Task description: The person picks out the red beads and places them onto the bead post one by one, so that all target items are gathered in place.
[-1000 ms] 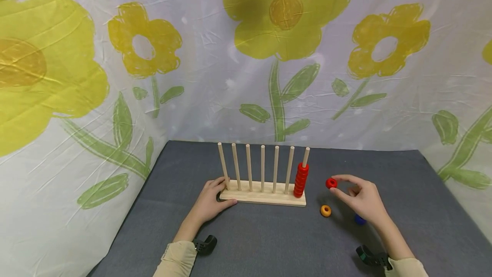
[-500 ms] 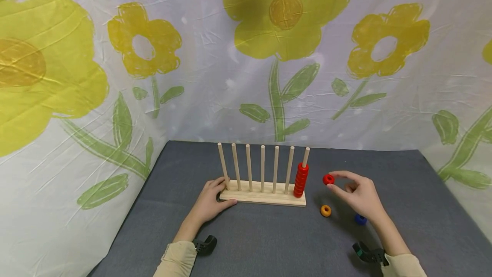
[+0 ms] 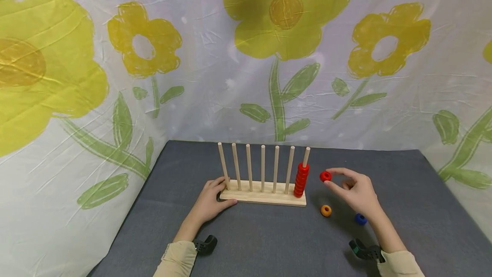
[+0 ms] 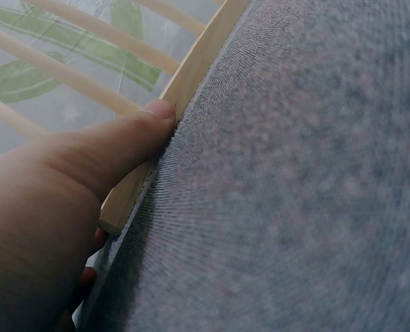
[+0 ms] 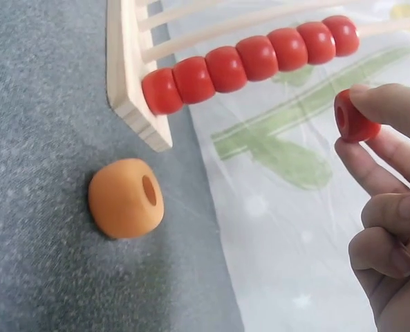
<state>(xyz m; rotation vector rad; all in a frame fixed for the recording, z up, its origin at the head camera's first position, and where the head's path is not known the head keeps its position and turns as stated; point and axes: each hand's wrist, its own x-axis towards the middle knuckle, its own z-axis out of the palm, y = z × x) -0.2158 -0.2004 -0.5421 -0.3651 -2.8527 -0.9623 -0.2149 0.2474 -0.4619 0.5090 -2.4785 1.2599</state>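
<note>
A wooden peg rack [image 3: 263,198] with several upright pegs stands on the table. Its rightmost peg carries a stack of red beads [image 3: 301,181], and the peg's tip sticks out above them. At the rack's left end my left hand [image 3: 209,200] grips the base, thumb along the front edge in the left wrist view; the other fingers are mostly hidden. My right hand [image 3: 357,189] pinches a loose red bead [image 5: 357,117] between thumb and fingers, raised off the table to the right of the stack. The bead's hole shows in the right wrist view.
An orange bead [image 3: 326,210] lies on the dark grey tablecloth [image 3: 269,243] below the held bead. Under the right forearm's left side is a blue bead [image 3: 360,219]. Behind the table hangs a white curtain [image 3: 203,97] with painted yellow flowers.
My right hand has moved left and slightly up with the red bead, closer to the red stack. My left hand and the rack have stayed where they were.
</note>
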